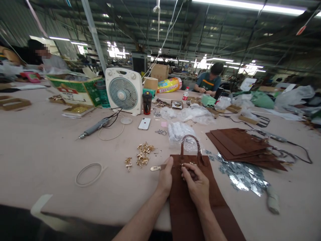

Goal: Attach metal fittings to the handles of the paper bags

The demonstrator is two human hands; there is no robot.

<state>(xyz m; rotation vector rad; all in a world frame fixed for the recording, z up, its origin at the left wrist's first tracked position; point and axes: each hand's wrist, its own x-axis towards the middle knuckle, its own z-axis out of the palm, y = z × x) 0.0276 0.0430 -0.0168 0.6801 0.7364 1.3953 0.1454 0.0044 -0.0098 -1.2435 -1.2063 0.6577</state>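
A brown leather bag panel [184,197] with a braided handle [191,136] lies in front of me, its lower end running off the table's near edge. My left hand [165,179] is closed on its left edge, thumb on top. A short strap with a gold-coloured metal tip [155,168] sticks out to the left past that thumb. My right hand [197,182] pinches a small gold-coloured metal fitting [181,165] over the panel, below the handle's left base. Another gold-coloured piece [193,163] shows beside the handle's right base. The right fingers partly hide the fitting.
Gold-coloured fittings [144,154] lie in a pile left of the panel. Silver metal plates [245,175] and stacked brown leather pieces [238,144] are to the right. Farther off are a phone [144,124], an electric screwdriver [94,128], a fan [124,90] and a co-worker [209,82].
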